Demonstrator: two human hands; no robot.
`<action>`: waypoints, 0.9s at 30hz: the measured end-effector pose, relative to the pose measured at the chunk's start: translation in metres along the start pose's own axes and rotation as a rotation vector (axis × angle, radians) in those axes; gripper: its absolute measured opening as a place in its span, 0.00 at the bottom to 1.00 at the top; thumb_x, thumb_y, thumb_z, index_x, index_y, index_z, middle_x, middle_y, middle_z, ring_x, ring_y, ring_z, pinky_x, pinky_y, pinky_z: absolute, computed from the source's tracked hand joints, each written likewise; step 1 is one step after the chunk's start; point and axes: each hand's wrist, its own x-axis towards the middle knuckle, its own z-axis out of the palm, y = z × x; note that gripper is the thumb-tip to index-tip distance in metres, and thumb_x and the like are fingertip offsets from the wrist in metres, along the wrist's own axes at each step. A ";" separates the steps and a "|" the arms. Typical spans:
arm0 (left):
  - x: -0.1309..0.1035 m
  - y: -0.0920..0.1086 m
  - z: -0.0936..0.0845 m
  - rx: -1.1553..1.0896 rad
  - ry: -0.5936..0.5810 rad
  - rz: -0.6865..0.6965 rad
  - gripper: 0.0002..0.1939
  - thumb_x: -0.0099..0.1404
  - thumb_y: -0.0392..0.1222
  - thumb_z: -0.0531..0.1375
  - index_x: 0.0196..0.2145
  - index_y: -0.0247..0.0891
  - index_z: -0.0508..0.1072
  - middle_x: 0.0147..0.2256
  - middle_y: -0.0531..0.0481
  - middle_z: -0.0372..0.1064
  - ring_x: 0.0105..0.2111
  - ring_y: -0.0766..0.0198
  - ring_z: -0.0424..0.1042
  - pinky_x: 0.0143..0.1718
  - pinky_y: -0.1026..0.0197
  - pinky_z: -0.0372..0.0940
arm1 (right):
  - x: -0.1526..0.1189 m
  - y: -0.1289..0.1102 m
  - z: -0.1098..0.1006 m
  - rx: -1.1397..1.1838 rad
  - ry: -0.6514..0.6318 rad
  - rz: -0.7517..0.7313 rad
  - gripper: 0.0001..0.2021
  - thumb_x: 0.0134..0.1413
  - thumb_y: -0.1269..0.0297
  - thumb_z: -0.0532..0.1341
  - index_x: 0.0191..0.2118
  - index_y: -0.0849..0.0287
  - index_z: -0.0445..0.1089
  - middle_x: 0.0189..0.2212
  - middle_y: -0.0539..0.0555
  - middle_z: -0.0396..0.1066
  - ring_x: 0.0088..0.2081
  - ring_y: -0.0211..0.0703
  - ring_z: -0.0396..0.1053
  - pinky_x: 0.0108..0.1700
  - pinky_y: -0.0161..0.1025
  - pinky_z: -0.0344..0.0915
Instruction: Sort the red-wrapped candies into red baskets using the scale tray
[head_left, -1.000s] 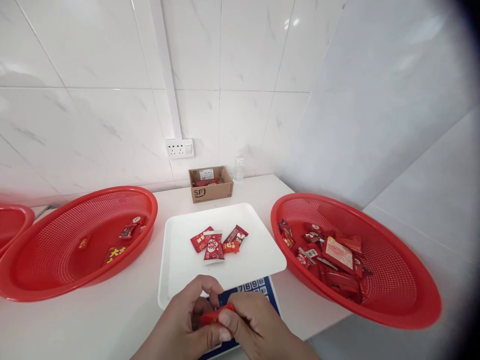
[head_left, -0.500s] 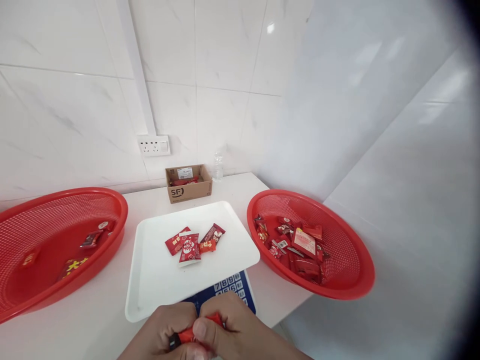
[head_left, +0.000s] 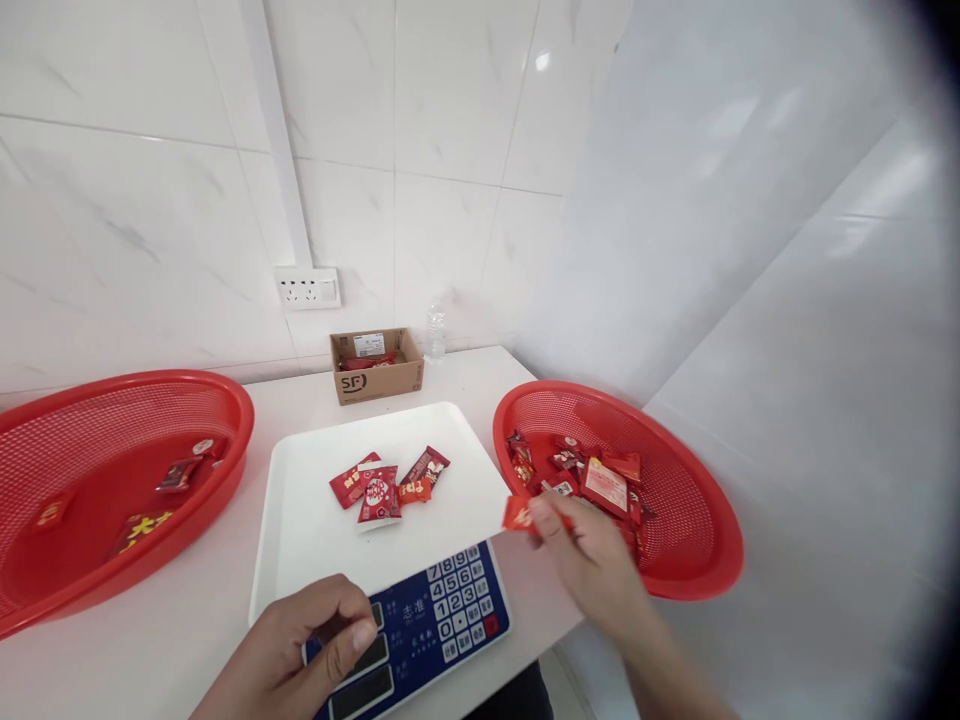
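Note:
My right hand [head_left: 581,560] pinches a small red snack packet [head_left: 517,513] at the near left rim of the right red basket [head_left: 697,540]. My left hand [head_left: 307,645] is curled over the left side of the scale's blue keypad panel [head_left: 416,640], thumb against the bent fingers; what it holds, if anything, is hidden. On the white tray [head_left: 315,540] several wrapped snacks lie in a loose cluster, among them a red and white packet [head_left: 379,495] and a dark brown-red one [head_left: 426,468]. More red packets [head_left: 606,487] fill the right basket.
At the left stands another red basket [head_left: 240,420] with several packets inside. A cardboard box [head_left: 382,380] holding red packets stands by the tiled wall, with a clear plastic bottle [head_left: 436,335] beside it. A wall socket [head_left: 308,289] is above.
My hands have parted from together at the front. The right has moved right and up to the basket with a red packet; the left has shifted left, uncovering the scale's panel.

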 end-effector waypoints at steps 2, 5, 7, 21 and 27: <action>0.001 -0.002 -0.004 0.082 0.021 -0.002 0.19 0.63 0.57 0.51 0.24 0.41 0.66 0.23 0.54 0.63 0.26 0.65 0.61 0.27 0.67 0.59 | 0.007 0.016 -0.015 -0.157 0.108 0.061 0.21 0.59 0.47 0.48 0.25 0.56 0.64 0.21 0.49 0.68 0.25 0.41 0.66 0.28 0.35 0.60; 0.003 -0.003 -0.010 0.193 0.048 0.013 0.17 0.65 0.54 0.49 0.27 0.42 0.67 0.27 0.53 0.67 0.28 0.64 0.66 0.28 0.66 0.62 | 0.015 0.045 -0.031 -0.366 0.165 0.176 0.21 0.58 0.45 0.47 0.27 0.53 0.67 0.24 0.50 0.72 0.27 0.45 0.69 0.28 0.38 0.63; 0.007 -0.004 -0.014 0.280 0.073 0.053 0.15 0.66 0.52 0.49 0.31 0.44 0.69 0.32 0.52 0.70 0.31 0.63 0.69 0.31 0.65 0.65 | 0.020 0.064 -0.036 -0.480 0.164 0.239 0.21 0.57 0.46 0.47 0.30 0.53 0.69 0.28 0.53 0.74 0.29 0.49 0.71 0.28 0.42 0.65; 0.069 -0.018 -0.014 0.782 0.036 0.330 0.27 0.63 0.41 0.57 0.59 0.42 0.59 0.62 0.45 0.54 0.63 0.50 0.48 0.59 0.43 0.54 | 0.035 0.019 0.062 -0.418 -0.089 -0.506 0.15 0.58 0.64 0.55 0.50 0.55 0.70 0.53 0.56 0.67 0.57 0.52 0.58 0.56 0.54 0.59; 0.066 -0.010 -0.019 0.655 -0.021 0.342 0.19 0.66 0.42 0.53 0.55 0.43 0.65 0.58 0.46 0.61 0.61 0.53 0.52 0.60 0.44 0.53 | 0.048 0.002 0.080 -0.427 -0.278 -0.444 0.16 0.56 0.67 0.56 0.50 0.56 0.69 0.56 0.57 0.63 0.61 0.56 0.53 0.59 0.59 0.53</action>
